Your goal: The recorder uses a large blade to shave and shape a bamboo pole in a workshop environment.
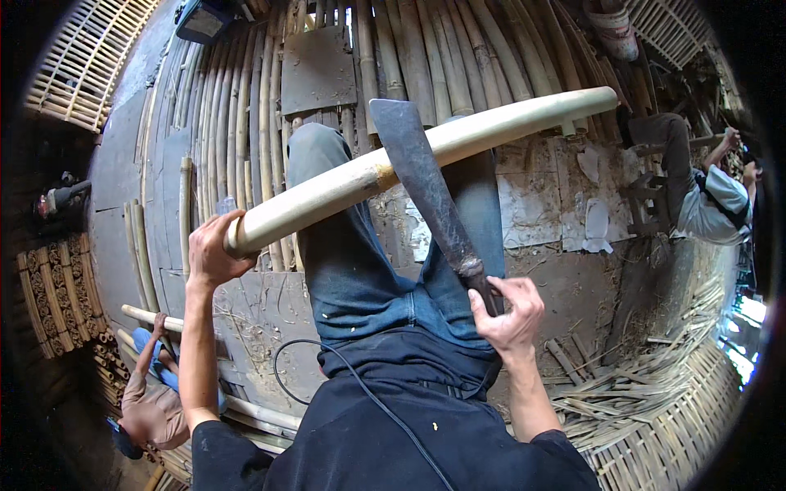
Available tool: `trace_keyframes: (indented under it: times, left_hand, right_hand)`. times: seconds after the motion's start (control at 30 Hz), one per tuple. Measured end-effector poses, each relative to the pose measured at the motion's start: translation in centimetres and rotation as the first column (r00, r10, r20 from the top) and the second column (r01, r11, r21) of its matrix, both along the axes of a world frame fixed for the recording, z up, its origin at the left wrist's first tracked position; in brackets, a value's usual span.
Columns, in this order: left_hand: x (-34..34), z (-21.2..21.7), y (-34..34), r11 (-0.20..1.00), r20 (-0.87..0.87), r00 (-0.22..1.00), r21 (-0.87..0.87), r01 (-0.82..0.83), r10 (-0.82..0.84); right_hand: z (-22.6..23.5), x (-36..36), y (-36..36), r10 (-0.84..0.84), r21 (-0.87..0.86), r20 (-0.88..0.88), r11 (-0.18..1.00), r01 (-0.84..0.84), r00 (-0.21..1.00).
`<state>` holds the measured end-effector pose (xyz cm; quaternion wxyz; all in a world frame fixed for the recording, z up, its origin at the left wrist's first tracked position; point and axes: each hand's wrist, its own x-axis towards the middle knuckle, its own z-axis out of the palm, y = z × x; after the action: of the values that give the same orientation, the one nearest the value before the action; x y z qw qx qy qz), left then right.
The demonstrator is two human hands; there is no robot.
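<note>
A thick, pale bamboo pole [319, 195] lies slantwise across my lap, rising from lower left to upper right. Its near end is gripped by my left hand [214, 250], fingers wrapped round the rim. My right hand [509, 315] is closed on the dark handle of a machete [426, 180]. The broad, dark blade points up and to the left, crossing over the pole just right of a node. From this angle I cannot tell whether the blade touches the bamboo.
Rows of bamboo poles [442, 57] lie beyond my knees, with a flat board [318, 69] on them. Bamboo scraps [622, 385] pile at the right. One person [155, 401] works at lower left, another [712, 200] at far right. A thin black cable [360, 380] loops by my waist.
</note>
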<state>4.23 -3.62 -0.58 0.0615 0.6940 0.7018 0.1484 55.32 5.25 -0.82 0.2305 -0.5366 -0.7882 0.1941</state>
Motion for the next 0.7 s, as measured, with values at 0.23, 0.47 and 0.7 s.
trace_keyframes:
  times: [0.23,0.47,0.7]
  left_hand:
    - [0.7,-1.1,0.3,1.0,0.047,0.999,-0.005,0.024,-0.023]
    - [0.6,-2.1,-0.9,0.994,-0.032,0.999,0.103,0.04,-0.037]
    - [0.9,-0.5,1.8,0.996,-0.086,0.993,0.002,0.085,-0.084]
  right_hand:
    - [0.1,-7.9,9.1,-0.219,-0.51,-0.376,0.86,-0.004,0.9]
    - [-1.1,-11.1,11.2,0.018,-0.473,-0.333,0.862,-0.183,0.943]
    - [0.8,-9.5,11.5,-0.182,-0.381,-0.229,0.921,0.084,0.956]
